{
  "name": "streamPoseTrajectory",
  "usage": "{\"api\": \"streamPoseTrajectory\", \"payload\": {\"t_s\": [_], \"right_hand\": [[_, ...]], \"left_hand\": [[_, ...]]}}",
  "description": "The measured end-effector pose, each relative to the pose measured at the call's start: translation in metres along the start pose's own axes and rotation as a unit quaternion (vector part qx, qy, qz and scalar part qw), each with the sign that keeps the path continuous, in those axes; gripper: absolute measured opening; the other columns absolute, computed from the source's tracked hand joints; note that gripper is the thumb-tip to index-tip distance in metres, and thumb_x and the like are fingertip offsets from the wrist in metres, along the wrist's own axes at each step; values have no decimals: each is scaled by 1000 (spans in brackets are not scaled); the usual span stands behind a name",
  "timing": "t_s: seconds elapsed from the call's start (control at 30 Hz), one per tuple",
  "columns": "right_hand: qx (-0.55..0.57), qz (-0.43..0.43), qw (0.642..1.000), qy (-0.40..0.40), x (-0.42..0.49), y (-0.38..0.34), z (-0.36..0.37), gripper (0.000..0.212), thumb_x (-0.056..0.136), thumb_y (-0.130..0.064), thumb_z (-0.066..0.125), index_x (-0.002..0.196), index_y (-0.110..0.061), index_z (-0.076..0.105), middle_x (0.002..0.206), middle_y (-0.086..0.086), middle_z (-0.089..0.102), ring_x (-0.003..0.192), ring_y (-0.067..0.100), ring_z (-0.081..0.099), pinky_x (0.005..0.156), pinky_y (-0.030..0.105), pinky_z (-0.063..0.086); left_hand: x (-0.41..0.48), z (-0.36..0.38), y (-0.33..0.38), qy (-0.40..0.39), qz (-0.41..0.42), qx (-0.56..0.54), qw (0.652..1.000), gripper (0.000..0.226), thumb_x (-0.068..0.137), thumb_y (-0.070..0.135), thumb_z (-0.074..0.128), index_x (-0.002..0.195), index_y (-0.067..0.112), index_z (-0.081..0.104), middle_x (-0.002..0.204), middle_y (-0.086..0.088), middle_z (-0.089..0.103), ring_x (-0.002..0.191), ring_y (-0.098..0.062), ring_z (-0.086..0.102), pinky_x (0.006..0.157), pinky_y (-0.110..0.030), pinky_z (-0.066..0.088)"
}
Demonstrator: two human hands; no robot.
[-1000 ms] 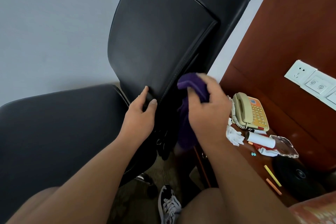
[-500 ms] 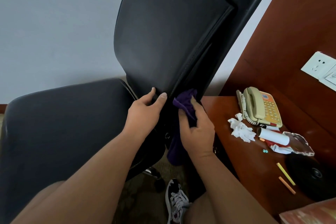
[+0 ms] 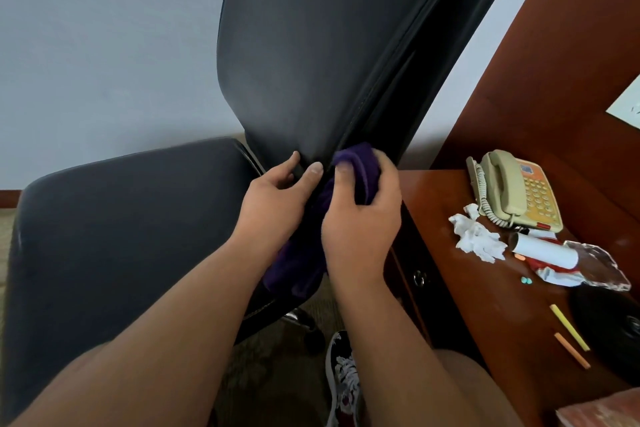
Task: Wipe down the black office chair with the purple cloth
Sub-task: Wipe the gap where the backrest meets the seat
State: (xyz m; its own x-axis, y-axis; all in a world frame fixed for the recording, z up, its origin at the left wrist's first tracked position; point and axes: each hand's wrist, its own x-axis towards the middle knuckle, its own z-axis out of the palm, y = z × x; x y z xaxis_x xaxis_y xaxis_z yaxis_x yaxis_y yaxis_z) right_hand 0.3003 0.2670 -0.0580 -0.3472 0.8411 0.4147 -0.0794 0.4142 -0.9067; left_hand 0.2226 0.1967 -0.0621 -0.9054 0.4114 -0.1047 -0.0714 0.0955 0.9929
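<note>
The black office chair (image 3: 322, 55) fills the middle of the view, its backrest rising ahead and its seat (image 3: 131, 236) spreading to the left. My left hand (image 3: 277, 198) holds the lower edge of the backrest, thumb and fingers pinching it. My right hand (image 3: 360, 218) grips the bunched purple cloth (image 3: 356, 163) against the backrest's lower right edge. The rest of the cloth hangs down between my forearms, partly hidden.
A reddish wooden desk (image 3: 460, 288) stands close on the right, carrying a beige telephone (image 3: 516, 191), crumpled white tissue (image 3: 474, 236), a white roll (image 3: 540, 250), wrappers and coloured sticks. A grey wall lies behind. My patterned shoe (image 3: 343, 374) is on the floor below.
My right hand has slid the cloth down the backrest's right edge to its bottom corner beside my left hand. The view has tilted, moving the chair upward in frame.
</note>
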Motion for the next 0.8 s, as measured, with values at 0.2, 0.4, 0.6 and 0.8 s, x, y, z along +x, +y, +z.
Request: {"api": "streamPoseTrajectory", "payload": {"t_s": [0.2, 0.4, 0.6, 0.8], "right_hand": [[-159, -118, 979, -47, -3, 54, -26, 39, 87, -12, 70, 124, -20, 69, 99, -1, 63, 85, 7, 59, 76, 14, 45], [-225, 121, 951, -175, -20, 61, -40, 15, 85, -29, 69, 98, -35, 69, 85, -14, 65, 79, 10, 65, 69, 32, 56], [-95, 94, 985, -109, -13, 25, -41, 43, 82, -23, 79, 112, -33, 50, 95, -11, 62, 78, 4, 65, 62, 20, 54], [-30, -13, 995, -99, -27, 23, -33, 57, 90, -25, 73, 141, -24, 48, 128, -11, 50, 113, -7, 52, 85, 8, 47]], "left_hand": [[4, 0, 1, -9, -7, -5, 1000, 70, 76, 64, 76, 139, 41, 56, 126, 16, 67, 113, 1, 63, 100, -37, 54], [0, -1, 2, -7, -3, 2, 1000, 70, 77, 65, 74, 140, 42, 55, 130, 16, 64, 120, -1, 59, 104, -39, 51], [-5, -2, 4, -2, 11, 18, 1000, 66, 83, 61, 71, 143, 42, 52, 134, 15, 61, 112, 4, 60, 101, -35, 54], [-7, -1, 6, 3, 17, 33, 999, 62, 87, 59, 69, 144, 42, 51, 121, 19, 65, 98, 7, 64, 91, -30, 58]]}}
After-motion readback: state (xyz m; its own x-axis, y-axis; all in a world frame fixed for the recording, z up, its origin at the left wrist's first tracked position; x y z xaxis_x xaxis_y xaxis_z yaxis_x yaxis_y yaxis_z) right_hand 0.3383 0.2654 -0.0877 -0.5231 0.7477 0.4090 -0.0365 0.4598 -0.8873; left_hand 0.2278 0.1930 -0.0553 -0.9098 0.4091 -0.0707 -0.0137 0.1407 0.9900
